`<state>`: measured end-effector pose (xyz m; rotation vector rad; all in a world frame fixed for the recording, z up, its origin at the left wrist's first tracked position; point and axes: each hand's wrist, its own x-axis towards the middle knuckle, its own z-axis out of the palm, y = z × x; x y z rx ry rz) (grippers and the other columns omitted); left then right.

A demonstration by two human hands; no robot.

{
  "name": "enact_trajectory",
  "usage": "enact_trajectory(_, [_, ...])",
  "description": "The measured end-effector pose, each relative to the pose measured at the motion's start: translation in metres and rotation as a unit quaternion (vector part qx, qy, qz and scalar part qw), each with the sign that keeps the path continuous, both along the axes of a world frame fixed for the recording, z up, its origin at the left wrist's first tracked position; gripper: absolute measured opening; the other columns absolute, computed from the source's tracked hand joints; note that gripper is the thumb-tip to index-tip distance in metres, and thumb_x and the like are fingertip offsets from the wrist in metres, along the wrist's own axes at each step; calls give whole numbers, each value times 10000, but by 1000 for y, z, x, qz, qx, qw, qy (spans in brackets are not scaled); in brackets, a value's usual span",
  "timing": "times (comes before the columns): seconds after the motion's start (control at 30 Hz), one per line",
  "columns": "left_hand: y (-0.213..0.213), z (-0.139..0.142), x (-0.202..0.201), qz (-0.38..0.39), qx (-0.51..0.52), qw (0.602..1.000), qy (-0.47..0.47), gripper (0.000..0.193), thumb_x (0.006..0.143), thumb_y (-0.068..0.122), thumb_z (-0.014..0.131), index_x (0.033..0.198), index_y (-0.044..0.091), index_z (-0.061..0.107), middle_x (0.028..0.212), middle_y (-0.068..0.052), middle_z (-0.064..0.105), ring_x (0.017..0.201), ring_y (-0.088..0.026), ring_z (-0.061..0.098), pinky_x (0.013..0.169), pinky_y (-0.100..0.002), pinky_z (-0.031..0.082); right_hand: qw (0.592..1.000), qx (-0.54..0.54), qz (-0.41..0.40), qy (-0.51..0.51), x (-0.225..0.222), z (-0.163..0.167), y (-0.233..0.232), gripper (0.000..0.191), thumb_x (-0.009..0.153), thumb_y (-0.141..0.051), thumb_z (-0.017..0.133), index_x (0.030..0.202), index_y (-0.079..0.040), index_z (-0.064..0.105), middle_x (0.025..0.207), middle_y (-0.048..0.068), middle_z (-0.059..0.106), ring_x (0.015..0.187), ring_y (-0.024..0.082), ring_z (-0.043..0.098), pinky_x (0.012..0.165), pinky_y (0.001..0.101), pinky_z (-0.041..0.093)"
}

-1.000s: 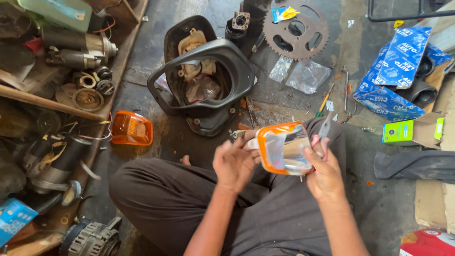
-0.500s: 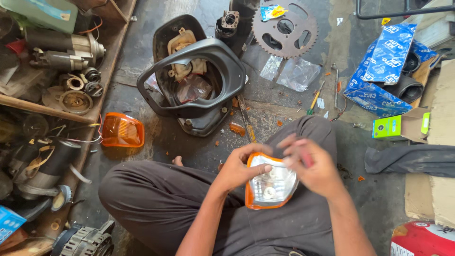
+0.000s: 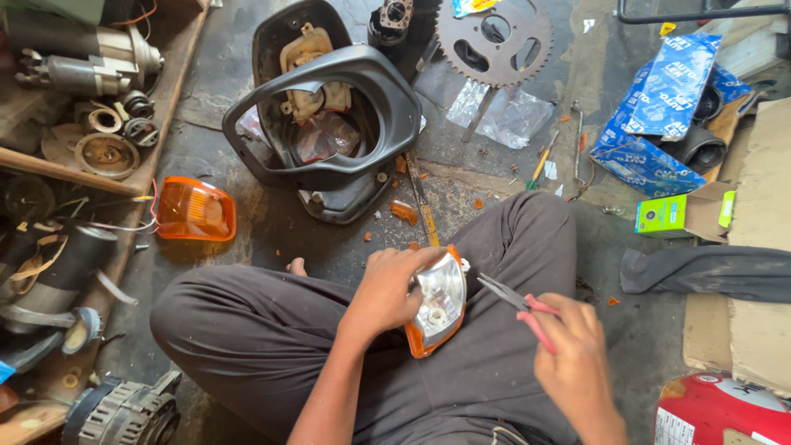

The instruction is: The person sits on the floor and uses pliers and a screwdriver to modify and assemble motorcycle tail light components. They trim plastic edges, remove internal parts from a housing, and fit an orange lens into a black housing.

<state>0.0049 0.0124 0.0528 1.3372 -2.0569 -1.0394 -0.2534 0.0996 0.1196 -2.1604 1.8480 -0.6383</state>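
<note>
The person sits cross-legged on the workshop floor with an orange-rimmed indicator lamp housing (image 3: 437, 303) resting over the lap, its silvered reflector facing up. The left hand (image 3: 387, 288) has its grip clamped on the left edge of the housing, fingers curled over the top rim and the forearm running up from below. The right hand (image 3: 568, 342), just right of the housing, has its grip closed round the red handles of needle-nose pliers (image 3: 515, 301), whose slim jaws point at the housing's right edge and look nearly shut, not yet touching it. Doing this step well probably means keeping the housing braced against the thigh, bringing the plier tips in level and squeezing gently, since the thin plastic could crack. A second orange lens (image 3: 195, 210) lies on the floor, well left of and above the housing.
</note>
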Motion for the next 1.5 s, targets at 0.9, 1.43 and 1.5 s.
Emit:
enact_trajectory(0.9, [18, 1, -38, 147, -77, 986, 32, 382, 832, 253, 735, 1176, 89, 721, 909, -99, 616, 904, -291, 608, 822, -429, 404, 992, 38, -44, 109, 34, -23, 4, 427, 699, -9, 657, 1114, -79, 736, 1207, 46, 631, 1087, 292, 554, 895, 441, 411])
enact_trajectory(1.43, [20, 1, -45, 171, -87, 981, -13, 402, 832, 221, 739, 1201, 67, 696, 902, -124, 626, 830, -326, 631, 716, -458, 427, 993, 12, -43, 107, 35, -28, 4, 406, 674, -21, 653, 1066, -74, 744, 1141, 80, 641, 1009, 332, 565, 798, 456, 424])
enact_trajectory(1.5, [22, -1, -48, 159, -90, 983, -6, 388, 842, 211, 738, 1199, 66, 693, 890, -123, 621, 823, -326, 631, 713, -456, 428, 990, -39, -48, 125, 39, -35, 8, 298, 739, -47, 681, 1034, -34, 716, 1143, 77, 641, 1014, 328, 569, 811, 459, 419])
